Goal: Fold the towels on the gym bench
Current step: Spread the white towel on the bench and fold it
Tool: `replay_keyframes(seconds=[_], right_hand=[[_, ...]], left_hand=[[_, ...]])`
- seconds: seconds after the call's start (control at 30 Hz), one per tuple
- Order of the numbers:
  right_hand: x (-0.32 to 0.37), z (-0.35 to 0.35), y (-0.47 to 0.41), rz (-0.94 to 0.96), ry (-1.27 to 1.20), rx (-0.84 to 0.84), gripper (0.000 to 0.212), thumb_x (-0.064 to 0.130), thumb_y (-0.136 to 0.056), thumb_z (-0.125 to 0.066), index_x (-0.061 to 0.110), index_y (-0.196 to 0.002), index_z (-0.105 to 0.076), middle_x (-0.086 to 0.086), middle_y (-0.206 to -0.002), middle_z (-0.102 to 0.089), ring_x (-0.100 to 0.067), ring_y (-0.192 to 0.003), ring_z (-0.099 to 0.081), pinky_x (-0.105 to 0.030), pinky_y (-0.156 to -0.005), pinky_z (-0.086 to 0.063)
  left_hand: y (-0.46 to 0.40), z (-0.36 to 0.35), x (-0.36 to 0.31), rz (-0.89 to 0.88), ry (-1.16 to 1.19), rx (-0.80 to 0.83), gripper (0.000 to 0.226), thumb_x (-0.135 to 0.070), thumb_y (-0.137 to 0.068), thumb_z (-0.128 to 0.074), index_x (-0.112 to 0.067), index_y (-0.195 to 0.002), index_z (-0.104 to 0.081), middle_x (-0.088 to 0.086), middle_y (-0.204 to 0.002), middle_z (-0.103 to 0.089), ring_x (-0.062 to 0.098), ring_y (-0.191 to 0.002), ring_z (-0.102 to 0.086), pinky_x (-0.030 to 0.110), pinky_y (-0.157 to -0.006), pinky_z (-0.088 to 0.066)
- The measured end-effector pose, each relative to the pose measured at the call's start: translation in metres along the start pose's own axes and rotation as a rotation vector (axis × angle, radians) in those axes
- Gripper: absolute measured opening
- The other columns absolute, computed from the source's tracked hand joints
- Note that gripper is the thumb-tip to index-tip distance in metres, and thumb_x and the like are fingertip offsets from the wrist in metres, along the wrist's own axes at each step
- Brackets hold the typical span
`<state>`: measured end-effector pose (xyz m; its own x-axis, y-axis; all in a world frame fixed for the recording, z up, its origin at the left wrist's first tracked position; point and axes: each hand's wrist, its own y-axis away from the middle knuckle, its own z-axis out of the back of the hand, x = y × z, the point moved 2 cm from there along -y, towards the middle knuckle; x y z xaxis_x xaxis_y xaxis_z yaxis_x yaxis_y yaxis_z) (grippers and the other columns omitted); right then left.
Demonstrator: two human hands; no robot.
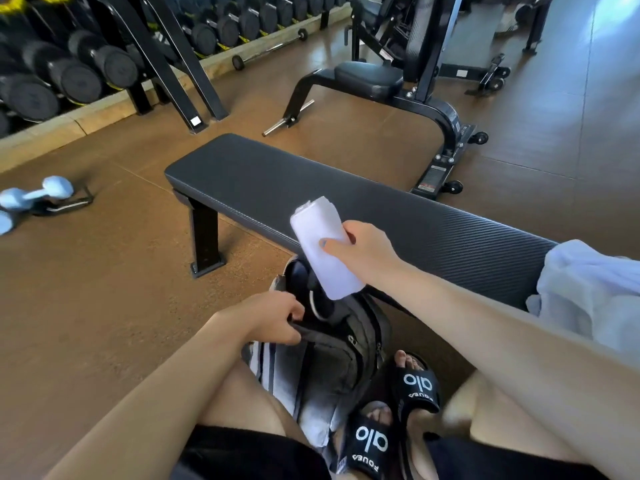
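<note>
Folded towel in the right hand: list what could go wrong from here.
1. The right hand pinches the folded white towel only along one edge, in the air above the open backpack; it could slip or unfold.
2. The left hand holds the backpack's rim; if it lets go, the opening may sag shut.
3. A loose white towel pile sits at the bench end, near the edge; it might slide off.

A long flat padded gym bench (346, 199) runs from upper left to right, with a loose crumpled pale towel (585, 292) on its right end. Before its near edge a dark zipped fabric bag (346, 344) sits on the floor — above it, a folded white towel (322, 251). Two pale blue dumbbells (31, 199) lie far left; a racked row of black dumbbells (86, 60) stands behind.
</note>
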<state>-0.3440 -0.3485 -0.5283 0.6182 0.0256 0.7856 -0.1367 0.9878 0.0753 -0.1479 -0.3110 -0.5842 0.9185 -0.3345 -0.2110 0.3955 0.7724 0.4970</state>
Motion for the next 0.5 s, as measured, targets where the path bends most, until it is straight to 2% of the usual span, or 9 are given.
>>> replay_keyframes(seconds=[0.07,0.13,0.2,0.27,0.33,0.4,0.5], right_hand=[[0.011,-0.020,0.009,0.004,0.003,0.042,0.034,0.038,-0.093,-0.060,0.018,-0.072,-0.040,0.005,-0.072,-0.048,-0.009,-0.063,-0.045,-0.024,-0.053,-0.028],[0.018,-0.047,0.015,-0.037,-0.049,0.053,0.032,0.037,-0.094,-0.058,0.017,-0.076,-0.042,0.004,-0.074,-0.049,-0.011,-0.064,-0.046,-0.025,-0.053,-0.028],[0.019,-0.080,0.020,-0.125,-0.130,0.054,0.024,0.036,-0.095,-0.057,0.012,-0.093,-0.053,-0.001,-0.090,-0.060,-0.021,-0.081,-0.058,-0.027,-0.060,-0.038],[0.009,-0.115,0.025,-0.129,0.003,0.057,0.033,0.033,-0.095,-0.056,0.006,-0.116,-0.056,-0.011,-0.113,-0.064,-0.031,-0.106,-0.061,-0.035,-0.078,-0.045],[-0.009,-0.147,0.027,-0.082,0.240,0.113,0.034,0.031,-0.096,-0.054,0.008,-0.121,-0.053,-0.014,-0.121,-0.063,-0.034,-0.113,-0.061,-0.036,-0.086,-0.047],[-0.028,-0.174,0.024,-0.105,0.416,0.263,0.034,0.027,-0.097,-0.053,0.011,-0.127,-0.053,-0.012,-0.126,-0.062,-0.034,-0.116,-0.060,-0.038,-0.089,-0.049],[-0.051,-0.208,0.021,-0.193,0.525,0.561,0.036,0.024,-0.102,-0.044,0.011,-0.133,-0.057,-0.013,-0.133,-0.059,-0.034,-0.123,-0.056,-0.042,-0.098,-0.046]], left_hand=[[0.016,-0.008,0.007,0.049,0.052,0.076,0.017,-0.037,-0.067,-0.063,-0.026,-0.072,-0.050,0.002,-0.077,-0.056,0.025,-0.070,-0.054,0.043,-0.061,-0.046],[0.029,-0.014,0.010,0.076,0.103,0.117,0.015,-0.038,-0.064,-0.063,-0.034,-0.069,-0.050,-0.003,-0.075,-0.056,0.027,-0.074,-0.058,0.043,-0.062,-0.049],[0.038,-0.019,0.015,0.096,0.152,0.126,0.016,-0.033,-0.066,-0.066,-0.035,-0.069,-0.050,-0.008,-0.076,-0.056,0.023,-0.076,-0.058,0.039,-0.065,-0.050],[0.045,-0.021,0.022,0.121,0.211,0.103,0.016,-0.027,-0.068,-0.068,-0.032,-0.073,-0.053,-0.008,-0.079,-0.059,0.018,-0.076,-0.057,0.034,-0.064,-0.046],[0.052,-0.021,0.029,0.152,0.273,0.057,0.016,-0.022,-0.070,-0.068,-0.028,-0.073,-0.055,-0.008,-0.075,-0.057,0.015,-0.071,-0.052,0.031,-0.062,-0.041],[0.056,-0.020,0.034,0.165,0.337,0.020,0.016,-0.018,-0.069,-0.067,-0.027,-0.068,-0.054,-0.009,-0.069,-0.053,0.013,-0.066,-0.048,0.029,-0.061,-0.040],[0.054,-0.022,0.034,0.158,0.346,0.036,0.016,-0.015,-0.068,-0.065,-0.026,-0.064,-0.054,-0.009,-0.063,-0.052,0.013,-0.062,-0.049,0.028,-0.057,-0.040]])
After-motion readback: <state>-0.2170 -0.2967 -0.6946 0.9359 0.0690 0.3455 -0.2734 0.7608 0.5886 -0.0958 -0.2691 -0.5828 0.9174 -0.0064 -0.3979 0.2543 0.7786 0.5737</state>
